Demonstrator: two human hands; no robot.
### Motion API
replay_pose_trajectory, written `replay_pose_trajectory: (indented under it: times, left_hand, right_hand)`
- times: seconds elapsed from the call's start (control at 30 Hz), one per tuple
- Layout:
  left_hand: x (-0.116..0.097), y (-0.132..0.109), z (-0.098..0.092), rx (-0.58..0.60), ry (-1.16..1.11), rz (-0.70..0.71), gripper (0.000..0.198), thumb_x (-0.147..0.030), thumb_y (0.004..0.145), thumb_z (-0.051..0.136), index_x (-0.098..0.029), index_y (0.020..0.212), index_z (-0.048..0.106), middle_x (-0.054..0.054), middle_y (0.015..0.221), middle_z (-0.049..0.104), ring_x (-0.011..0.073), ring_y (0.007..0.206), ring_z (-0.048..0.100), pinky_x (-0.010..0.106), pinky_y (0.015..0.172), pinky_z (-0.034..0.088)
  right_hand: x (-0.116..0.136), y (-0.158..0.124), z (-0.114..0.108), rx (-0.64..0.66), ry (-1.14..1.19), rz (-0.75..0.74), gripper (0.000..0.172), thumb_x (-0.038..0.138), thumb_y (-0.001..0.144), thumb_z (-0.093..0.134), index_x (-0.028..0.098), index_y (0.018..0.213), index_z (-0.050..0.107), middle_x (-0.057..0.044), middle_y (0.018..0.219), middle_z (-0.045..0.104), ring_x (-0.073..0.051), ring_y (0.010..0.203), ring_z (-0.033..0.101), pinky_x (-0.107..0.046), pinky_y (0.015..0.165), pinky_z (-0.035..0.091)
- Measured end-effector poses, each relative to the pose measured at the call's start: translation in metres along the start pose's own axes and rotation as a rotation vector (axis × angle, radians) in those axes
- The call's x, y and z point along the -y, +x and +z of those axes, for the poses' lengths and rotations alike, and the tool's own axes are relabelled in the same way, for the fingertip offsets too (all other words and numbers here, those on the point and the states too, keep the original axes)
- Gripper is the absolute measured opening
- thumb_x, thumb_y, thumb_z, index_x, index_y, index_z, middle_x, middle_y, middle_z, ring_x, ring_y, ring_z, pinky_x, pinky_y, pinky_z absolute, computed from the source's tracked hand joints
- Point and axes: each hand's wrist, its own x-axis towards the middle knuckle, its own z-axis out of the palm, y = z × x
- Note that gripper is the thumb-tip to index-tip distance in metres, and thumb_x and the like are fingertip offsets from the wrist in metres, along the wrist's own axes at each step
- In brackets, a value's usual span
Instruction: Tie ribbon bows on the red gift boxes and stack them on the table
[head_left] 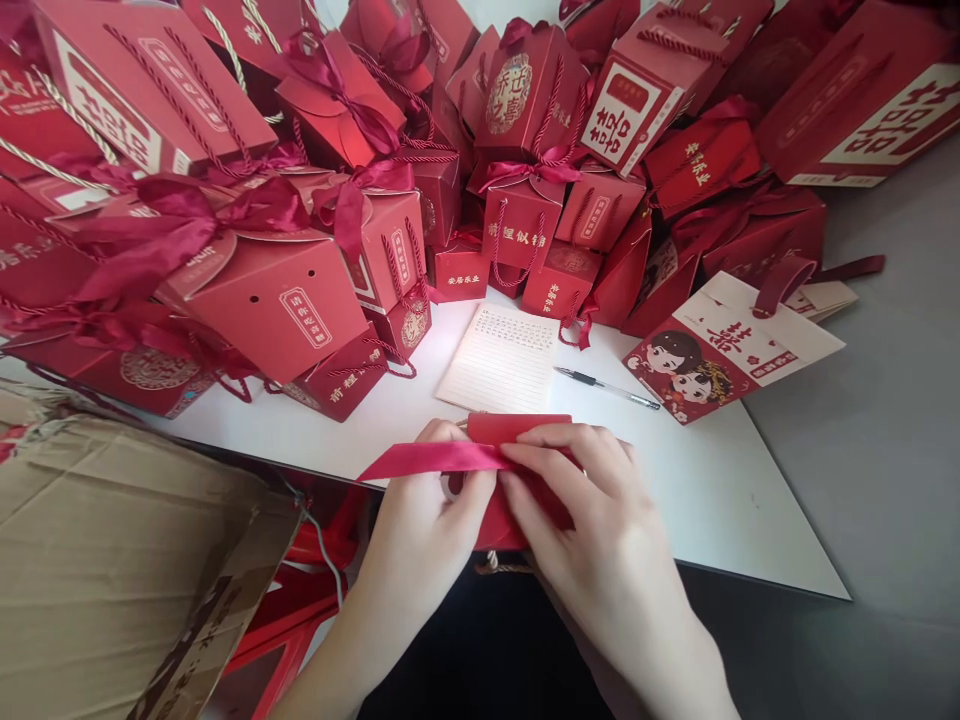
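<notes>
At the table's front edge, my two hands are around a small red gift box [517, 430], mostly covered by them. My left hand [439, 490] is closed on the box's left side, its thumb at the front. A magenta satin ribbon [427, 461] crosses over that hand, its loose end pointing left. The fingertips of my right hand [592, 490] pinch the ribbon at the middle of the box. A twisted cord handle [499, 563] hangs below. Beyond the box lies a lined notebook [501, 365] with handwriting at the top.
Many red boxes with bows and cords, such as one [262, 290], are piled across the back of the white table [765, 510]. A pen [606, 387] lies right of the notebook, near a box printed with cartoon figures [724, 350]. A cardboard carton [112, 540] stands front left.
</notes>
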Motion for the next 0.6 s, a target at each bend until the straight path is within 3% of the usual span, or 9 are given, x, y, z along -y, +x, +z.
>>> replay_pose_trajectory:
  times: [0.13,0.2,0.43,0.53,0.6]
  left_hand:
    - [0.0,0.002,-0.001,0.053,-0.091,-0.145,0.033,-0.038,0.085,0.046,-0.02,0.061,0.032,-0.006,0.053,0.032,0.008,0.048,0.033,0.02,0.043,0.028]
    - [-0.001,0.003,-0.001,0.049,-0.095,-0.143,0.035,-0.038,0.086,0.045,-0.02,0.06,0.03,-0.007,0.052,0.029,0.0077,0.047,0.03,0.02,0.044,0.028]
    - [0.001,0.004,0.002,-0.03,0.035,-0.055,0.034,-0.03,0.086,0.046,-0.02,0.059,0.027,-0.007,0.052,0.026,0.0077,0.047,0.029,0.02,0.045,0.029]
    - [0.001,0.005,0.004,-0.116,0.108,0.051,0.023,-0.026,0.084,0.048,-0.02,0.066,0.036,-0.005,0.06,0.04,0.0097,0.056,0.042,0.021,0.054,0.038]
    - [0.001,0.007,0.002,-0.149,0.147,0.195,0.008,-0.019,0.084,0.047,-0.02,0.076,0.045,-0.001,0.075,0.05,0.0134,0.074,0.052,0.025,0.069,0.044]
  right_hand:
    - [-0.007,-0.007,0.007,-0.131,0.083,-0.044,0.017,0.008,0.083,0.055,0.018,0.093,0.064,-0.007,0.088,0.062,-0.019,0.08,0.057,-0.037,0.071,0.044]
    - [-0.009,-0.011,0.008,-0.171,0.146,-0.089,0.02,0.004,0.079,0.058,0.018,0.092,0.064,-0.007,0.087,0.062,-0.019,0.081,0.058,-0.038,0.072,0.046]
    - [-0.003,-0.016,0.005,-0.292,0.196,-0.199,0.019,0.005,0.073,0.063,0.021,0.083,0.064,-0.002,0.078,0.063,-0.019,0.076,0.061,-0.043,0.078,0.047]
    - [0.002,-0.023,0.002,-0.254,0.18,-0.205,0.012,0.011,0.074,0.064,0.023,0.078,0.064,0.0,0.072,0.064,-0.018,0.073,0.063,-0.044,0.083,0.047]
    - [0.003,-0.029,0.0,-0.211,0.14,-0.221,0.01,0.014,0.075,0.065,0.024,0.075,0.064,0.002,0.07,0.067,-0.018,0.072,0.065,-0.044,0.088,0.045]
